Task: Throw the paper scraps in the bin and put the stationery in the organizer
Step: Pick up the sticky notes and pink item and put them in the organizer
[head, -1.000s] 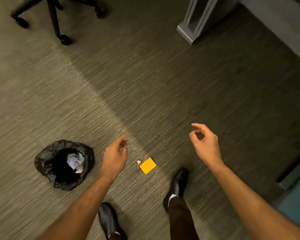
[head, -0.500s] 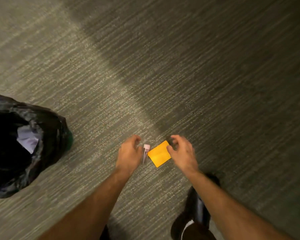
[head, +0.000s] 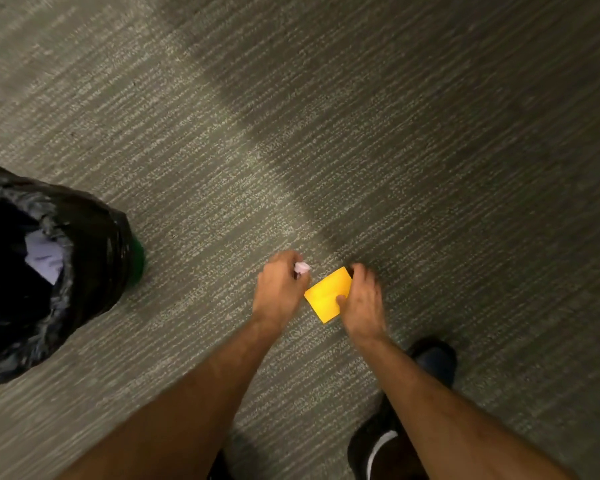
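Left hand (head: 280,292) is clenched round a small pink-capped item (head: 302,268) on the carpet (head: 430,168). Right hand (head: 362,303) pinches the orange paper pad (head: 326,294) w/ thumb on top, lying flat. Paper's prob. light & floppy, so grab by an edge. Bin (head: 94,244) sits nearby, left.

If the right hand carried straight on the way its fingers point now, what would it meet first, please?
The right hand already touches the orange paper, fingers pointing up-frame and down. Straight on, it likely meets only carpet; depth is unclear.
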A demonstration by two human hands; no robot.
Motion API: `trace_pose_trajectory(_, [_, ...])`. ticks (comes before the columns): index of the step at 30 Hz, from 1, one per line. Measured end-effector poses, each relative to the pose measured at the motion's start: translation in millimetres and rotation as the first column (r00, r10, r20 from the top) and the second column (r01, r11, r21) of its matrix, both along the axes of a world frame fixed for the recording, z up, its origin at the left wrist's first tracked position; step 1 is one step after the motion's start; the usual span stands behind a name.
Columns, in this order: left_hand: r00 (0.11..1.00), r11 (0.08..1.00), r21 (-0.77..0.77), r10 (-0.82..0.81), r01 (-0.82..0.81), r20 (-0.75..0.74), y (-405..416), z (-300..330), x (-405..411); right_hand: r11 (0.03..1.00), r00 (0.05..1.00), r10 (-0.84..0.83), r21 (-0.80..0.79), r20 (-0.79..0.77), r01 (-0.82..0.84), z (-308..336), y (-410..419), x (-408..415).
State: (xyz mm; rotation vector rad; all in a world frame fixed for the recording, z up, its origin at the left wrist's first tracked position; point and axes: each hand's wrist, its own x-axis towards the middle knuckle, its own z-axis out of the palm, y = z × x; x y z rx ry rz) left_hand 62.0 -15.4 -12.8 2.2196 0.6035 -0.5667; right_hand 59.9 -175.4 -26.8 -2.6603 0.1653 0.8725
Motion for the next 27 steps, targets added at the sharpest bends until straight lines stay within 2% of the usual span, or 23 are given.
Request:
trace_pose_trajectory(5, [0.995,1.0,-0.01,0.001,0.0,0.102,17.5,38.2,16.3,0.982,0.995,-0.09,0.161,-0.045,0.096,30.1,-5.2,23.0])
trace_pose_trajectory(11, [0.975,0.999,-0.027,-0.021,0.028,0.222,25.8,134.6,44.5,0.947,0.988,-0.151,0.286,-0.006,0.146,133.2,-1.3,57.8])
trace_pose_trajectory(16, [0.946,0.997,-0.067,-0.013,0.037,0.323,25.0,252.3,68.4,0.923,0.984,-0.169,0.36,0.065,0.135,265.0,-2.0,97.4])
trace_pose_trajectory(19, [0.923,0.995,-0.035,-0.075,0.095,0.377,23.1,331.2,79.7,0.906,0.975,-0.204,0.395,0.088,0.154,356.4,-9.2,119.9])
trace_pose_trajectory(22, [0.916,0.991,0.009,-0.124,0.13,0.382,22.3,416.3,88.3,0.896,0.97,-0.213,0.419,0.116,0.147,453.0,-19.4,140.0])
trace_pose_trajectory(27, [0.896,0.992,-0.019,-0.102,0.122,0.432,10.4,574.5,111.3,0.882,0.951,-0.232,0.456,0.204,0.117,613.7,-44.4,172.0])
